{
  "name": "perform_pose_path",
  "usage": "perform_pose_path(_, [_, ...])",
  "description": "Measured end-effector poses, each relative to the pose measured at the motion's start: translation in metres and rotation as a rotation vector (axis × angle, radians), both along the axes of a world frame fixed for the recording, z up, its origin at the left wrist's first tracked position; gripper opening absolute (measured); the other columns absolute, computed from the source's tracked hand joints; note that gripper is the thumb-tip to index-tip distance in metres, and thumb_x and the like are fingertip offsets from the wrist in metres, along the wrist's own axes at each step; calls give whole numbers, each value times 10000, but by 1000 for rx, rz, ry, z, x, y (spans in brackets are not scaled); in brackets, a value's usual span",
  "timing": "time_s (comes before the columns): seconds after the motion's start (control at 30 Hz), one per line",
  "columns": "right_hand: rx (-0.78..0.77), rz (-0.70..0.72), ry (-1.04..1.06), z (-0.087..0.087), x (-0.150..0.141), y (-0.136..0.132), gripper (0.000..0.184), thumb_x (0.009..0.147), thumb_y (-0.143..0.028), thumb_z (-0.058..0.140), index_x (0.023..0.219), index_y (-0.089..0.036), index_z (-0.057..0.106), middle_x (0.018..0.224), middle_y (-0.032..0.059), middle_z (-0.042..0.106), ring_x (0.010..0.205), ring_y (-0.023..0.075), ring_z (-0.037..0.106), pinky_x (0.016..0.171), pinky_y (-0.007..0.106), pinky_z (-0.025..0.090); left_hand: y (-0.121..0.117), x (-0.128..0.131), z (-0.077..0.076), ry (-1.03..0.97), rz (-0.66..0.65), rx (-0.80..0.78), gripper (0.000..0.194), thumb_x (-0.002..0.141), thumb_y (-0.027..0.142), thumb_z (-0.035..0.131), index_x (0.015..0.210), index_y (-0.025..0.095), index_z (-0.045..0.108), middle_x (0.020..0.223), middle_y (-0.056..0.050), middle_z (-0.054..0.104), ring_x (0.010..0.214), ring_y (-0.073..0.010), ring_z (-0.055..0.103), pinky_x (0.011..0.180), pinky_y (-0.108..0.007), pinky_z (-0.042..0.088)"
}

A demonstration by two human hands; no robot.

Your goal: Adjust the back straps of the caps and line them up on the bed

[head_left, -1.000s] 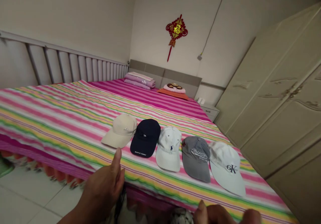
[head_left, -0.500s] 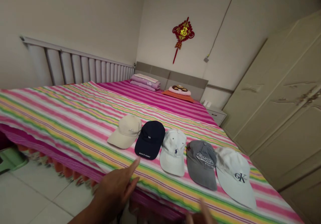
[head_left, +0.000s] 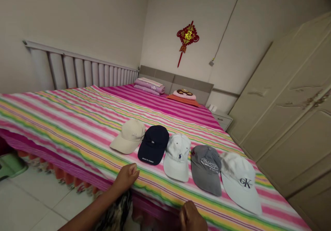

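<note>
A row of baseball caps lies near the front edge of a bed with a striped sheet (head_left: pixel 64 110): a beige cap (head_left: pixel 128 136), a navy cap (head_left: pixel 153 144), a white cap (head_left: pixel 177 151), a grey cap (head_left: pixel 206 169) and a white cap with dark letters (head_left: pixel 240 181). My left hand (head_left: pixel 126 177) rests on the bed edge just in front of the navy cap, fingers curled shut. A dark patterned cloth (head_left: pixel 116 213) hangs under that wrist; whether the hand grips it is hidden. My right hand (head_left: pixel 192 217) is at the bed edge below the grey cap, fingers closed.
Folded purple bedding (head_left: pixel 149 85) and an orange pillow (head_left: pixel 184 99) lie by the grey headboard (head_left: pixel 176 79). A cream wardrobe (head_left: pixel 289 113) lines the right side, with a small nightstand (head_left: pixel 221 118) beside it. A white railing (head_left: pixel 85 72) runs along the left wall. A green stool (head_left: pixel 10 163) stands on the tiled floor.
My left hand went from stretched-out fingers to a curled fist on the bed edge. My right hand rose a little into view and closed. The caps stayed put.
</note>
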State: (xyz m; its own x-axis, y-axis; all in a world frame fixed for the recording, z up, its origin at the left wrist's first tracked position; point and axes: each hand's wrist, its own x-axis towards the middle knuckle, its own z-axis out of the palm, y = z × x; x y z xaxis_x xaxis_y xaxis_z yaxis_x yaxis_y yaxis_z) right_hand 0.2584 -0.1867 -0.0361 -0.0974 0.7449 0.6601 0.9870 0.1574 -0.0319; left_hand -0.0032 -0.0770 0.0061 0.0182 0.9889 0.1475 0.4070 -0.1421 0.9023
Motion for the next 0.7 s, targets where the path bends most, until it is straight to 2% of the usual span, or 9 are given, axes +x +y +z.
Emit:
perform_pose_path(0.1, [-62, -32, 98, 4, 18, 3, 291, 850, -271, 300, 579, -222, 395, 504, -23, 455, 389, 106, 418, 421, 213, 326, 10, 5, 0, -482, 109, -304, 257, 576, 203, 592, 510, 178, 345, 399, 89, 349, 391, -59, 342, 431, -191, 247])
perform_pose_path(0.2, [-125, -52, 206, 2, 36, 4, 297, 827, -339, 355, 550, -231, 352, 478, -37, 422, 391, 110, 401, 410, 217, 327, 22, 7, 2, -728, 151, -497, 216, 603, 239, 634, 669, 164, 442, 513, 57, 509, 429, -75, 480, 441, -184, 365])
perform_pose_path(0.3, [-191, -48, 349, -6, 43, 1, 331, 797, -406, 392, 526, -238, 307, 446, -56, 358, 391, 112, 371, 411, 223, 326, 35, 8, 7, -828, 136, -593, 167, 677, 229, 605, 678, 142, 462, 543, 9, 554, 447, -77, 527, 443, -170, 409])
perform_pose_path(0.47, [-217, -66, 676, -15, 24, -6, 408, 730, -571, 414, 528, -231, 314, 442, -69, 322, 404, 107, 328, 421, 231, 321, 52, 14, 10, -931, 197, -714, 164, 732, 158, 567, 626, 137, 444, 425, 8, 501, 375, -80, 509, 365, -137, 381])
perform_pose_path(0.57, [-225, -82, 855, -4, 23, -8, 419, 668, -612, 466, 541, -220, 389, 448, -63, 376, 418, 111, 353, 433, 236, 327, 52, 15, 7, -945, 208, -712, 137, 710, 151, 590, 639, 122, 477, 443, -16, 532, 382, -110, 535, 325, -146, 365])
perform_pose_path(0.63, [-238, -137, 989, 11, 37, -7, 382, 632, -580, 529, 570, -207, 466, 473, -46, 460, 456, 128, 420, 470, 243, 365, 48, 11, 5, -948, 217, -686, 107, 687, 143, 608, 661, 110, 509, 497, -37, 574, 385, -120, 541, 306, -157, 357])
perform_pose_path(0.7, [-213, -253, 1188, 28, 60, -7, 346, 623, -534, 559, 640, -190, 534, 518, -25, 543, 505, 147, 487, 503, 252, 400, 45, 3, 2, -958, 266, -640, 82, 687, 120, 598, 670, 113, 519, 522, -26, 584, 361, -95, 514, 295, -149, 340])
